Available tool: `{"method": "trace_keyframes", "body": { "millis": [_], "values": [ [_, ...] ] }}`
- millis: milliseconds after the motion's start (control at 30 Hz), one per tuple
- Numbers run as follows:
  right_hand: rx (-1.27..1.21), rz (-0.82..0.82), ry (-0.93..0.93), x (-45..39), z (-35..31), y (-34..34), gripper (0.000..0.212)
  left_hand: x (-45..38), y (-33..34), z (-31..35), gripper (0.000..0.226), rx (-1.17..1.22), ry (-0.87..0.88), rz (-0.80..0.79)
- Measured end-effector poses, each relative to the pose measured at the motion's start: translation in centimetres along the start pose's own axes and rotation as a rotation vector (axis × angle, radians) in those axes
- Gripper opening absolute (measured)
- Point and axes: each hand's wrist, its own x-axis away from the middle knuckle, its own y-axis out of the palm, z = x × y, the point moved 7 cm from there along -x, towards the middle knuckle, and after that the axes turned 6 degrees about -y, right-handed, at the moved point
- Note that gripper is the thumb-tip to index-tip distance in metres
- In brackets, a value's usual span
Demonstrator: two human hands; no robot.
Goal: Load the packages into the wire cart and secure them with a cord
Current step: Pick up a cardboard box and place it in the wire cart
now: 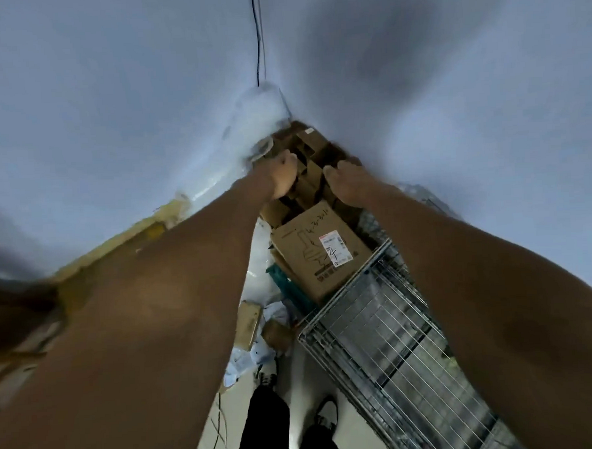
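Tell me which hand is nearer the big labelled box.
Right. The right hand reaches just above the labelled box, near its top edge; the left hand is farther up-left, over the stacked boxes.

Head camera, steep downward view, close

Brown box (318,250), silver wire cart (389,339)
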Motion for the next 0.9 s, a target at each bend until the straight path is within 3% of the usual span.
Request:
{"method": "trace_keyframes", "body": {
  "millis": [133,267,467,600,700,900],
  "values": [
    [-0.027,-0.060,0.081,-3.3,2.0,5.7,0.041,-4.0,5.9,-3.3,0.061,0.165,-0.078,-0.079],
    [-0.145,-0.085,0.208,-5.8,4.9,11.1,0.039,-8.5,11.8,-5.3,0.057,0.121,-0.066,-0.201],
    [-0.202,-0.132,0.274,-7.7,8.8,17.3,0.060,-12.1,18.1,-7.5,0.057,0.186,-0.095,-0.307],
    [-0.237,-0.188,0.345,-8.8,12.1,21.8,0.072,-14.5,22.2,-9.0,0.052,0.089,-0.093,-0.211],
    [-0.253,-0.231,0.393,-9.2,14.5,24.6,0.081,-15.6,27.0,-9.9,0.044,0.138,-0.121,-0.332],
    [-0.187,-0.259,0.380,-10.4,18.3,28.7,0.065,-15.9,32.6,-11.7,0.061,0.287,-0.275,-0.350]
  ]
}}
